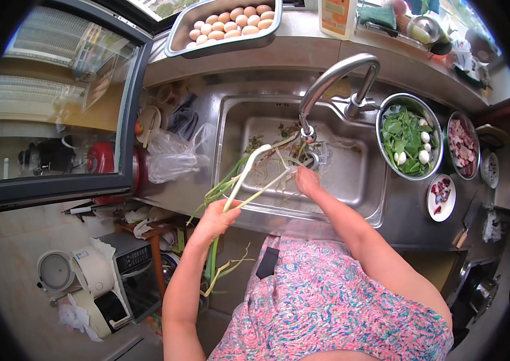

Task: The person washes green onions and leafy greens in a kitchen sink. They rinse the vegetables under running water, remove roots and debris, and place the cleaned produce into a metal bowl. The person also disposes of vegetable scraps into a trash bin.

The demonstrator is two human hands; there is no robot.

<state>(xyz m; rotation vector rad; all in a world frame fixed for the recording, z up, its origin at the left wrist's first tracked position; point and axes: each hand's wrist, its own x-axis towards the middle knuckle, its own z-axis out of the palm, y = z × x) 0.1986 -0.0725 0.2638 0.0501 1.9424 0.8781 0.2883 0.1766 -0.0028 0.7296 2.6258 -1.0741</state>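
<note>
My left hand (218, 219) is closed around the stalks of green onions (247, 175) at the front left rim of the steel sink (374, 212). One thick white stem points up over the basin; a thinner stalk runs towards my right hand (307, 182). The fingers of that hand pinch the pale root end of the thinner stalk. Green and yellowed leaves (225, 272) hang below my left hand. More green onion leaves (219, 189) lie over the left rim. Roots and plant scraps (289, 131) lie in the basin around the drain (312, 160).
The curved faucet (331, 74) arches over the basin. To the right stand a steel bowl of leafy greens (401, 135) with white bulbs, a bowl of cut meat (462, 140), a white plate (441, 210) and a knife (466, 221). Plastic bags (176, 155) lie left; an open window (135, 113) juts in.
</note>
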